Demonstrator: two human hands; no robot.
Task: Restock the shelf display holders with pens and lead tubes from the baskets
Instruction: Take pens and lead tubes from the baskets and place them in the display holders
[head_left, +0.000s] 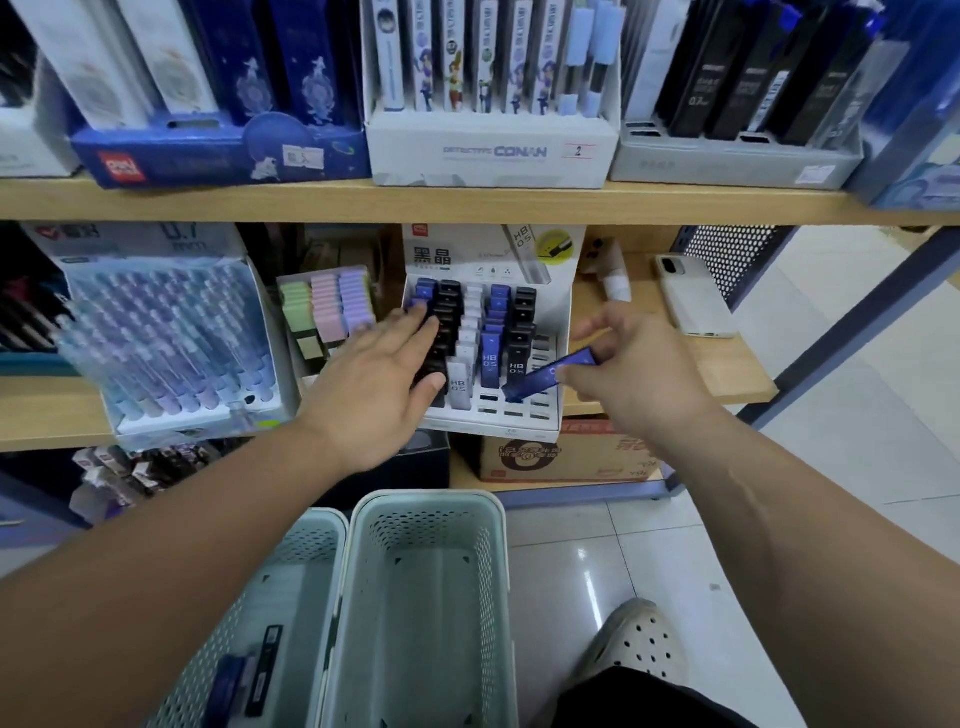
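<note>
Blue tube going into the lead holder: restock looks nearly done.

The tube (558, 375) is pinched in the right hand (631, 364), tilted, its lower end at a front slot around 5 o'clock in the holder (488, 418). The left hand (379, 374) lies flat with straight fingers on the black tubes (448, 317) at 9 o'clock, so the hands are apart. Most columns look full — only front rows at 5 and 6 o'clock show bare slots. At 6 o'clock below, the left basket (311, 530) holds a few spare tubes (249, 675) — a little is left, I judge. The pen rack (171, 332) at 9 o'clock looks well filled.
</note>
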